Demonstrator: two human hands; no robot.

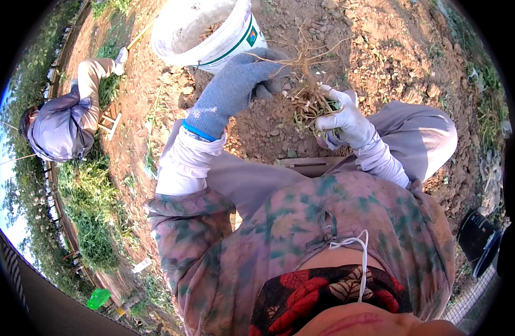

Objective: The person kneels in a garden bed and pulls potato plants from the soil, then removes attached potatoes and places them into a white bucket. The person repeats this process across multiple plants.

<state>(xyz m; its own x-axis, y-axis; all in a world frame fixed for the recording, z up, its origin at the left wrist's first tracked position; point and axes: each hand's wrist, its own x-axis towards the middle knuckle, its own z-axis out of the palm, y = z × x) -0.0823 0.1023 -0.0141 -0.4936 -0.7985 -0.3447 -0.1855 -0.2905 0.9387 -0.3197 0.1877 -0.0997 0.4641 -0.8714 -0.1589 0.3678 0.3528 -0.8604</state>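
An uprooted plant clump (pixel 310 90) with thin branching roots and a tuft of stems is gripped by my right hand (pixel 345 117), which wears a white glove. The roots point up and away from me. My left hand (pixel 249 77), in a grey knit glove with a blue cuff, is bent beside the root ends; its fingertips are partly in shade, and whether they pinch a root I cannot tell. Just beyond my left hand stands a white plastic bucket (pixel 236 46), tilted in view, with some brown matter inside.
Another person (pixel 64 126) sits on a small wooden stool (pixel 110 122) at the left. Loose, cloddy soil (pixel 261 138) lies between my knees. A green plastic item (pixel 98 298) and a clear bottle (pixel 141 265) lie at lower left, a black container (pixel 478 239) at lower right.
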